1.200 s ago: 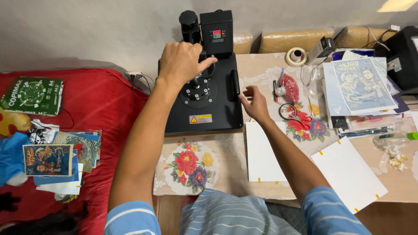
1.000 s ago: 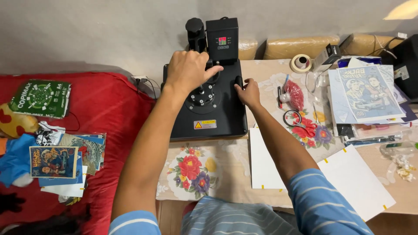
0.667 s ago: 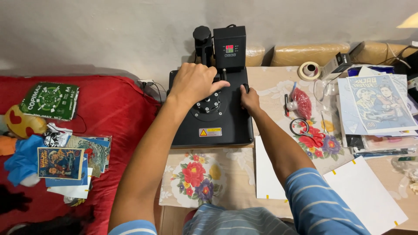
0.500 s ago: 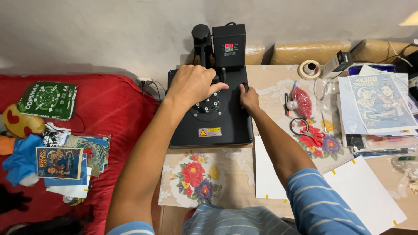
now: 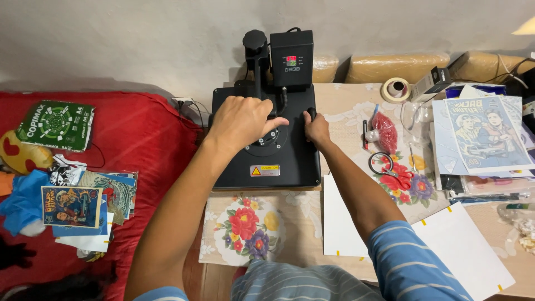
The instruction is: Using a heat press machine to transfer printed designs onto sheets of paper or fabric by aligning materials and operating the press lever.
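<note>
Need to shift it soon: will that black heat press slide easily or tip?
The heat press looks heavy: a thick, stiff metal slab. Its wide flat base probably resists tipping. The left hand and right hand already rest on it.

Tabletop (image 5: 345,106) with floral cloth: black heat press (image 5: 266,142) at far left, tape roll (image 5: 395,89) far centre, red mesh bag (image 5: 384,131) and red-handled scissors (image 5: 390,174) mid, stack of printed posters (image 5: 482,139) at right, white sheets (image 5: 462,251) near right. Red bed (image 5: 139,139) to the left: green paper ream (image 5: 56,124) at far side, pile of printed pictures (image 5: 83,206) and blue cloth (image 5: 19,200) nearer.
</note>
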